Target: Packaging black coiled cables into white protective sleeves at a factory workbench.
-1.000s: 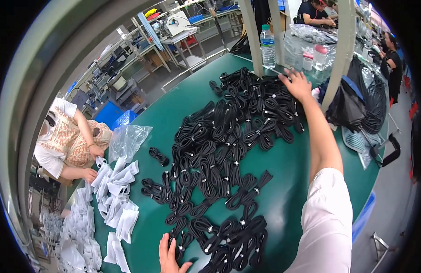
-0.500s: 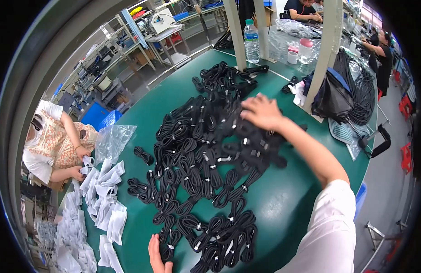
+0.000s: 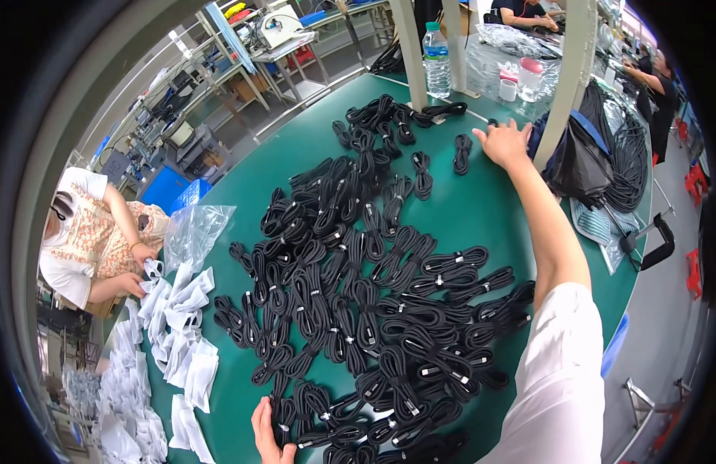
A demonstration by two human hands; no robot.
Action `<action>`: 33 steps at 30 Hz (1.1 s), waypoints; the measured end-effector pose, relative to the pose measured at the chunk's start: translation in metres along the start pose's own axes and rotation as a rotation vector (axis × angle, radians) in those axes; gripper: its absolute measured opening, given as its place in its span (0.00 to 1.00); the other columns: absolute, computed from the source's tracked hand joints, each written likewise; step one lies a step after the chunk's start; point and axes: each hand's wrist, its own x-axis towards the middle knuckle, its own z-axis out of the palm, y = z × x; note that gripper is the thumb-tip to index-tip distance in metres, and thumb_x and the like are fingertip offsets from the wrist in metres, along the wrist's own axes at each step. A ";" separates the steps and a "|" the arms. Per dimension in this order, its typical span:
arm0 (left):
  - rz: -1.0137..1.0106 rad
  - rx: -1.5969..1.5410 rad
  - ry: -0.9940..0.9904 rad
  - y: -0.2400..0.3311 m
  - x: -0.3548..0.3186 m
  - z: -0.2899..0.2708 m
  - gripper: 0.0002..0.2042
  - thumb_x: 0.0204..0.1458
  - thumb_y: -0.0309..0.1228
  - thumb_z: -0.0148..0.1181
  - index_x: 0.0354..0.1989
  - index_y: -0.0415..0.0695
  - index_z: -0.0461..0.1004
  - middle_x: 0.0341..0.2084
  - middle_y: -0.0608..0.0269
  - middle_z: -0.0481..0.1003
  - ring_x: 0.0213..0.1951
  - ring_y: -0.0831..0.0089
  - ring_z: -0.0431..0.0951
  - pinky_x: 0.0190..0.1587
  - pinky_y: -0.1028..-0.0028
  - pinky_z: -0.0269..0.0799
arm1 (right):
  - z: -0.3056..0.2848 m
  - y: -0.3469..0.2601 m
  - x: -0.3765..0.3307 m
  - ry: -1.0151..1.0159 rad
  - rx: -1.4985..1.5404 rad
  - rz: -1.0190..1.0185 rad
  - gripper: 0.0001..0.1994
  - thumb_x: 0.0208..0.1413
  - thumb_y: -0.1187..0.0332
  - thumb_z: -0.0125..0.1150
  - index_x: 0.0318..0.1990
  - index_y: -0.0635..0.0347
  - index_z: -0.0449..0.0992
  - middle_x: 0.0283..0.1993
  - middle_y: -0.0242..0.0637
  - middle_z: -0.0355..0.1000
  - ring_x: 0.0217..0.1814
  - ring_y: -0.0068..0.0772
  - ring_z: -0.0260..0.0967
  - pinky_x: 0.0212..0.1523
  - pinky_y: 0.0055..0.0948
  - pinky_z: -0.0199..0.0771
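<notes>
A broad heap of coiled black cables [image 3: 350,301], each bundled in a loop, covers the middle of the green table. At its near left edge my left hand [image 3: 271,435] stands with fingers stretched and thumb apart, beside a cable bundle and holding nothing visible. My right hand [image 3: 506,145] reaches to the far right, fingers spread, by the foot of a cream post [image 3: 563,100]. Something dark shows at its fingertips; what lies beneath the palm is hidden. Just left of that hand lies a single cable bundle [image 3: 461,155], and another bundle [image 3: 422,175] rests further left.
Left, a co-worker [image 3: 102,240] handles white pouches [image 3: 184,332] beside a clear plastic bag [image 3: 195,232]. A water bottle [image 3: 437,62] stands near the far post. A dark bag [image 3: 578,158] and long black cables [image 3: 630,155] occupy the right edge. Other people work beyond.
My right hand has moved from above the heap to the far right. Many cable bundles now lie nearer and spread toward the right front. My left hand stays about where it was.
</notes>
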 end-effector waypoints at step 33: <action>-0.085 -0.095 -0.048 0.002 0.001 -0.001 0.46 0.57 0.63 0.46 0.67 0.28 0.57 0.66 0.33 0.57 0.67 0.43 0.57 0.69 0.51 0.48 | -0.007 -0.138 0.075 0.144 0.640 -0.071 0.35 0.57 0.30 0.45 0.67 0.33 0.66 0.72 0.46 0.56 0.72 0.56 0.55 0.68 0.58 0.54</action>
